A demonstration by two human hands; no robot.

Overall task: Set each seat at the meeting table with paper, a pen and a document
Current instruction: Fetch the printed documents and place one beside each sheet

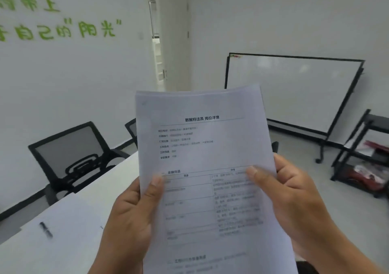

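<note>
Both hands hold a stack of printed documents [208,168] up before the camera, above the desk's edge. Left hand [130,215] grips the stack's left edge, thumb pressed on the front page; right hand [294,193] grips the right edge, thumb likewise on the front. Low on the left, a white desk [117,175] carries a blank sheet [69,221] with a blurred dark pen [45,229] lying on it. Behind the desk stands a black mesh chair [71,158]. A whiteboard [292,90] stands by the far wall.
</note>
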